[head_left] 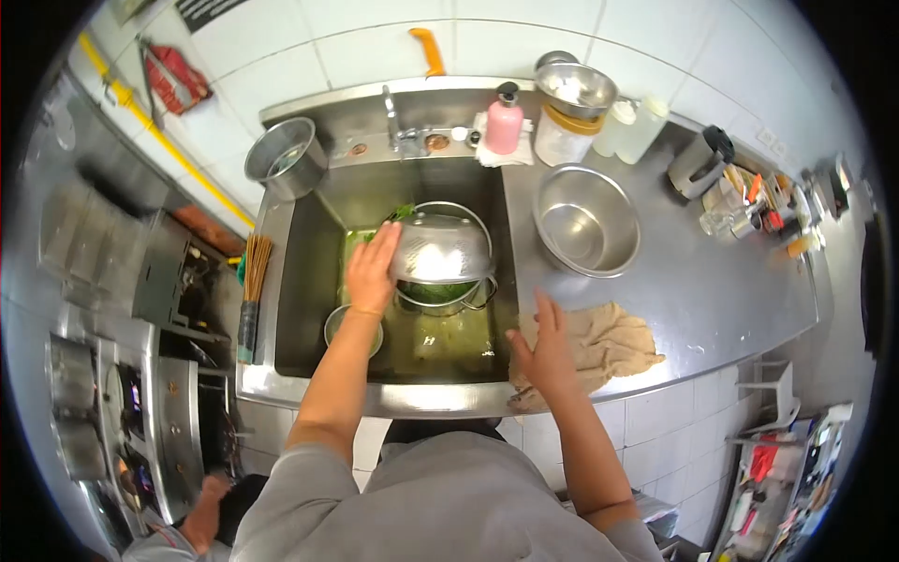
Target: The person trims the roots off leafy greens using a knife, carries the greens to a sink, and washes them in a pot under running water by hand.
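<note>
My left hand (374, 272) is at the near-left rim of a perforated metal colander (444, 247), gripping it with the thumb out of sight. The colander is tilted over a round metal pot (476, 214) standing in the sink (323, 229). Green leaves (436, 291) show in the pot below it, and more leaves poke out behind my fingers. A small bowl (353, 330) sits in the sink, partly behind my left forearm. Over the counter, my right hand (547, 349) is empty, thumb and fingers apart, beside a crumpled tan cloth (604, 347).
A steel bowl (587, 221) stands on the right counter. Behind it are a pink pump bottle (504, 122), white bottles (641, 131) and a kettle (700, 162). A deep pot (286, 159) and a stick brush (253, 290) flank the sink's left. Another person's arm (204, 515) appears lower left.
</note>
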`<state>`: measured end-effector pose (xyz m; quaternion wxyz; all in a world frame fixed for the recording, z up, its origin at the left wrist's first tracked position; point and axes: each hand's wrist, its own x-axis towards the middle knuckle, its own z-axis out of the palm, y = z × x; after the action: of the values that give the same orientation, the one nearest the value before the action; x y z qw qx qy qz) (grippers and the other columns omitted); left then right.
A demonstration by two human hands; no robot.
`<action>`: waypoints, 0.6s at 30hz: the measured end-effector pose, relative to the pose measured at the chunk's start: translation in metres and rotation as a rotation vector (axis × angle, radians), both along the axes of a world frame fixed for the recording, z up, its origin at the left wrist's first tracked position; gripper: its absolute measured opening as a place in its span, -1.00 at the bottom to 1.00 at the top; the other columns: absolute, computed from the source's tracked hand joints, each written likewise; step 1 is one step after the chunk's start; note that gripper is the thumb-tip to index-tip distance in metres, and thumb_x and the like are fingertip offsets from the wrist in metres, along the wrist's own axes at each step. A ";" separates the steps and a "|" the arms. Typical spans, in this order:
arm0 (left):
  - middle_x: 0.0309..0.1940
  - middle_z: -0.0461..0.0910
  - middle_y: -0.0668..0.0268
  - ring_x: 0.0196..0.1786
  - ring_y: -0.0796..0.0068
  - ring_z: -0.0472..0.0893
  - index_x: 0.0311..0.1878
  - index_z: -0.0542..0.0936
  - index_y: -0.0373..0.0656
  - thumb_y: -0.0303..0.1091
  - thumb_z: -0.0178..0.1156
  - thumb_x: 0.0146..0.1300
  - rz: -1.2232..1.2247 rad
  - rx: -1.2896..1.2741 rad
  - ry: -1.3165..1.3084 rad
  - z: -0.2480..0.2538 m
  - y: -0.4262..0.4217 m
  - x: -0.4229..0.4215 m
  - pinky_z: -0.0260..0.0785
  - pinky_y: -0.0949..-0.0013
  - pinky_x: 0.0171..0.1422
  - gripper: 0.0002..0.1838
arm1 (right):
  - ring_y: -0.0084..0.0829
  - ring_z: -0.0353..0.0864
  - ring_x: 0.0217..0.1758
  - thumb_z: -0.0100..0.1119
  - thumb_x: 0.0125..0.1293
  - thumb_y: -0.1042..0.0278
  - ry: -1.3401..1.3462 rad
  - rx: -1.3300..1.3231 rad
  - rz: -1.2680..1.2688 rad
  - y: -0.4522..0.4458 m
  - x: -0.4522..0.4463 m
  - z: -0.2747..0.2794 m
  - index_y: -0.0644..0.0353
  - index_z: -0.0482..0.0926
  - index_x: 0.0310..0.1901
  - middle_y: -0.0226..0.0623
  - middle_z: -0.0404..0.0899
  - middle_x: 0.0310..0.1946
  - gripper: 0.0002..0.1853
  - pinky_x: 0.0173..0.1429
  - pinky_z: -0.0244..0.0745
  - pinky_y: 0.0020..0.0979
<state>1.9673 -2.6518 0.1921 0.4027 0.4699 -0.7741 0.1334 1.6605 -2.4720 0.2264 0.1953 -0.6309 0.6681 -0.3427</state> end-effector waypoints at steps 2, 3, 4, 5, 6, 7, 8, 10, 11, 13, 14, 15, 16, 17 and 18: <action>0.27 0.74 0.25 -0.07 0.12 0.69 0.46 0.63 0.07 -0.67 0.25 0.05 0.028 -0.011 0.068 0.008 -0.003 0.000 0.60 0.15 0.16 -0.19 | 0.06 0.53 0.39 0.53 0.35 0.30 0.029 0.012 0.019 -0.014 0.006 0.017 0.08 0.13 0.70 0.07 0.31 0.52 -0.02 0.41 0.53 -0.07; 0.27 0.74 0.23 -0.02 0.12 0.71 0.47 0.61 0.06 -0.68 0.22 0.08 0.030 -0.026 0.124 0.015 -0.008 -0.005 0.60 0.11 0.17 -0.20 | 0.05 0.51 0.41 0.56 0.33 0.29 0.047 0.020 0.012 -0.023 0.009 0.028 0.03 0.07 0.73 0.07 0.29 0.53 0.05 0.39 0.54 -0.06; 0.27 0.74 0.23 -0.02 0.12 0.71 0.47 0.61 0.06 -0.68 0.22 0.08 0.026 -0.018 0.138 0.030 -0.010 -0.012 0.60 0.11 0.17 -0.20 | 0.05 0.51 0.41 0.56 0.33 0.29 0.061 0.028 0.008 -0.033 0.012 0.038 0.03 0.07 0.73 0.07 0.29 0.53 0.05 0.39 0.54 -0.06; 0.27 0.74 0.19 0.07 0.07 0.72 0.49 0.59 0.04 -0.68 0.19 0.12 0.030 0.056 0.249 0.050 -0.006 -0.019 0.59 0.08 0.22 -0.22 | 0.11 0.45 0.47 0.58 0.29 0.19 0.054 -0.098 -0.026 -0.044 0.016 0.047 0.02 0.15 0.70 0.07 0.24 0.57 0.03 0.48 0.45 0.03; 0.27 0.73 0.14 0.15 0.02 0.72 0.50 0.57 0.01 -0.68 0.16 0.16 0.043 0.138 0.358 0.061 -0.002 -0.026 0.59 0.05 0.26 -0.23 | 0.17 0.39 0.54 0.61 0.25 0.10 0.045 -0.217 -0.053 -0.051 0.023 0.056 0.00 0.22 0.68 0.07 0.19 0.61 0.02 0.57 0.36 0.12; 0.26 0.72 0.08 0.20 -0.04 0.71 0.51 0.55 -0.02 -0.65 0.15 0.22 -0.010 0.215 0.467 0.061 -0.002 -0.037 0.57 0.01 0.28 -0.27 | 0.17 0.39 0.54 0.61 0.25 0.10 0.055 -0.194 -0.040 -0.055 0.029 0.074 0.00 0.22 0.68 0.07 0.19 0.61 0.02 0.57 0.36 0.12; 0.25 0.71 0.01 0.24 -0.10 0.70 0.52 0.52 -0.06 -0.63 0.13 0.27 -0.053 0.280 0.579 0.063 -0.006 -0.049 0.56 -0.03 0.31 -0.30 | 0.12 0.38 0.55 0.60 0.24 0.08 0.338 -0.243 0.040 -0.062 0.034 0.097 -0.01 0.35 0.61 0.00 0.25 0.60 -0.07 0.62 0.25 0.18; 0.16 0.69 -0.23 0.13 -0.25 0.73 0.43 0.50 -0.26 -0.51 0.16 0.35 -0.173 0.819 0.817 0.094 0.006 -0.070 0.59 -0.09 0.27 -0.44 | 0.07 0.37 0.57 0.59 0.23 0.06 0.621 -0.292 0.161 -0.084 0.047 0.107 -0.02 0.48 0.55 -0.07 0.30 0.59 -0.15 0.67 0.14 0.25; 0.08 0.70 -0.27 0.12 -0.21 0.75 0.39 0.51 -0.30 -0.46 0.19 0.35 -0.329 1.036 0.921 0.079 0.006 -0.080 0.60 -0.05 0.26 -0.47 | -0.02 0.45 0.52 0.55 0.26 0.10 0.768 -0.284 0.186 -0.089 0.052 0.103 -0.02 0.59 0.44 -0.17 0.45 0.49 -0.30 0.69 0.05 0.28; 0.25 0.65 -0.13 0.25 -0.07 0.70 0.43 0.52 -0.27 -0.30 0.33 0.35 -0.760 1.122 1.083 0.061 0.015 -0.094 0.56 -0.01 0.32 -0.39 | -0.17 0.61 0.37 0.46 0.33 0.21 0.901 -0.241 0.111 -0.094 0.045 0.082 -0.03 0.74 0.24 -0.36 0.69 0.24 -0.56 0.71 0.01 0.26; 0.35 0.61 -0.02 0.34 0.04 0.65 0.44 0.54 -0.26 -0.23 0.40 0.35 -0.979 1.096 1.192 0.066 0.017 -0.091 0.55 -0.01 0.33 -0.36 | -0.23 0.69 0.27 0.41 0.36 0.29 0.887 -0.206 0.010 -0.095 0.029 0.064 -0.03 0.78 0.15 -0.43 0.78 0.09 -0.67 0.71 0.06 0.23; 0.41 0.56 0.02 0.43 0.03 0.56 0.44 0.55 -0.20 -0.20 0.43 0.34 -0.927 0.736 0.961 0.047 0.002 -0.080 0.45 -0.05 0.44 -0.36 | -0.24 0.73 0.17 0.37 0.39 0.36 0.915 -0.251 -0.058 -0.095 0.009 0.055 0.00 0.79 0.11 -0.39 0.80 0.02 -0.72 0.64 0.19 0.17; 0.47 0.50 0.06 0.52 0.02 0.48 0.43 0.57 -0.15 -0.17 0.46 0.33 -0.851 0.391 0.720 0.028 -0.020 -0.063 0.36 -0.09 0.54 -0.36 | -0.25 0.77 0.07 0.33 0.41 0.43 0.941 -0.297 -0.129 -0.095 -0.010 0.053 0.04 0.79 0.07 -0.35 0.81 -0.04 -0.76 0.57 0.32 0.12; 0.43 0.53 0.07 0.54 -0.02 0.44 0.46 0.55 -0.10 -0.17 0.49 0.29 -0.660 0.336 0.601 0.025 -0.043 -0.030 0.18 -0.10 0.66 -0.32 | -0.25 0.77 0.07 0.33 0.41 0.43 0.954 -0.281 -0.128 -0.097 -0.022 0.057 0.04 0.79 0.07 -0.35 0.81 -0.04 -0.76 0.57 0.32 0.12; 0.43 0.54 0.06 0.50 -0.02 0.47 0.47 0.53 -0.15 -0.10 0.52 0.27 -0.450 0.412 0.591 0.014 -0.068 0.001 0.22 -0.09 0.65 -0.25 | -0.20 0.76 0.06 0.31 0.44 0.45 0.921 -0.209 -0.184 -0.098 -0.032 0.063 0.07 0.79 0.05 -0.29 0.80 -0.04 -0.79 0.47 0.41 0.08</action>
<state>1.9686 -2.7202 0.2062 0.5242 0.3780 -0.7191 -0.2555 1.6287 -2.5698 0.2897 -0.2165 -0.6718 0.7000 -0.1087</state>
